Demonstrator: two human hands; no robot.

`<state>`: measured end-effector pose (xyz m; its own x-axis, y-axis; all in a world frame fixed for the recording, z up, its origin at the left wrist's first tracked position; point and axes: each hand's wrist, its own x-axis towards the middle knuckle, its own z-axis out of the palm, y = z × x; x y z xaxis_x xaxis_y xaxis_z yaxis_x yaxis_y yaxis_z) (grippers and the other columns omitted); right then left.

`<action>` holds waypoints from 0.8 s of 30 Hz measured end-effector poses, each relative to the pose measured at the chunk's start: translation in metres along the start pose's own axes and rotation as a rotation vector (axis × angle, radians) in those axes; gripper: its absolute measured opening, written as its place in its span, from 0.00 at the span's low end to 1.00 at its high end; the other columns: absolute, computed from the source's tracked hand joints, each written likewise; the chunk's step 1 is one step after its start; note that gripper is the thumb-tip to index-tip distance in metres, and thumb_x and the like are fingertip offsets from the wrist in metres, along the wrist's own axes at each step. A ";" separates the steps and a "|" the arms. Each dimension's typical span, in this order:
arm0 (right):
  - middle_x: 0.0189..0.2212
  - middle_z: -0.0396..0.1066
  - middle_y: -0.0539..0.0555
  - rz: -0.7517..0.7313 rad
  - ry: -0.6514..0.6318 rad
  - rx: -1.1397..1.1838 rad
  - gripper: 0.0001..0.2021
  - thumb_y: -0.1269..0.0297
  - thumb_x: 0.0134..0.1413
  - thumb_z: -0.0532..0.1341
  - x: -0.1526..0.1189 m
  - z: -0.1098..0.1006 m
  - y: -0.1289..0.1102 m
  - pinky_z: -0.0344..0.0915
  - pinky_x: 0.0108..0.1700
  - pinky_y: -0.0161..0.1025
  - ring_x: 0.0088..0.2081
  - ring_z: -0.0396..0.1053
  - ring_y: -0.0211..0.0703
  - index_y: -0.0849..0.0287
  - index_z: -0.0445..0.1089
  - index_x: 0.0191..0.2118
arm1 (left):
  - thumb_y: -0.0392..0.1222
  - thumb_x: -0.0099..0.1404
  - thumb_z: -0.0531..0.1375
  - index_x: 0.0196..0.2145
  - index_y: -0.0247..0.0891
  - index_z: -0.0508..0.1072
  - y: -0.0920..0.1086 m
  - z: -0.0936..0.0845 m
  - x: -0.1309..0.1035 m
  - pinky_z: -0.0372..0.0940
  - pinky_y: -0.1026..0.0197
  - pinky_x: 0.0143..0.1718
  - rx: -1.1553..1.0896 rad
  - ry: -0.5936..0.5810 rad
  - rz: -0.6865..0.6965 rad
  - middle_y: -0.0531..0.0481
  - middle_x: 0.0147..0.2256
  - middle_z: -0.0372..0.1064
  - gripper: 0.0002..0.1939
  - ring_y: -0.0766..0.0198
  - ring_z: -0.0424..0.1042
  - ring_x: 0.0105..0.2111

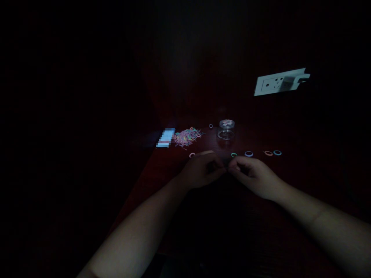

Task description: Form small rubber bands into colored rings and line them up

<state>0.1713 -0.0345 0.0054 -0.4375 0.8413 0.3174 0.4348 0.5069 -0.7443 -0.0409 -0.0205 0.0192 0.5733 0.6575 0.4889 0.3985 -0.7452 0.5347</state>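
Thumb and fingers of my left hand (pixel 204 169) are pinched together over the dark red table, pointing right. My right hand (pixel 252 173) makes a like pinch facing it, the fingertips of both almost meeting. Whatever lies between the fingertips is too small and dark to make out. Just beyond my right fingers is a green ring-shaped band (pixel 234 155). A purple band (pixel 248 154) lies to its right, then an orange band (pixel 268 153) and a blue band (pixel 277 153) side by side. A pink band (pixel 192 155) is partly behind my left hand.
A heap of small coloured bands (pixel 188 137) sits beyond my left hand, beside a lit phone (pixel 166 138). A clear lidded jar (pixel 226 130) stands further back, near a small pale band (pixel 211 126). On the wall is a socket panel (pixel 268 85) with a plug in it. The room is dark.
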 end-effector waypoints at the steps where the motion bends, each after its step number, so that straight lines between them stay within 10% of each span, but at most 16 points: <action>1: 0.23 0.60 0.47 0.001 0.002 -0.003 0.08 0.63 0.59 0.56 0.000 0.000 0.000 0.58 0.28 0.35 0.26 0.58 0.37 0.57 0.66 0.30 | 0.41 0.64 0.61 0.33 0.37 0.71 0.000 0.000 0.000 0.63 0.63 0.32 0.005 0.001 -0.005 0.50 0.33 0.69 0.05 0.67 0.68 0.32; 24: 0.24 0.60 0.48 -0.040 0.005 -0.029 0.08 0.64 0.59 0.56 -0.001 -0.001 0.001 0.58 0.28 0.35 0.27 0.59 0.38 0.57 0.66 0.30 | 0.41 0.60 0.62 0.33 0.37 0.71 0.001 -0.002 -0.001 0.63 0.63 0.31 0.037 -0.046 -0.078 0.51 0.32 0.70 0.06 0.67 0.69 0.30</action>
<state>0.1725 -0.0343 0.0048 -0.4514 0.8211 0.3492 0.4397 0.5453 -0.7137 -0.0424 -0.0214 0.0209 0.5715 0.7083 0.4143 0.4685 -0.6961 0.5440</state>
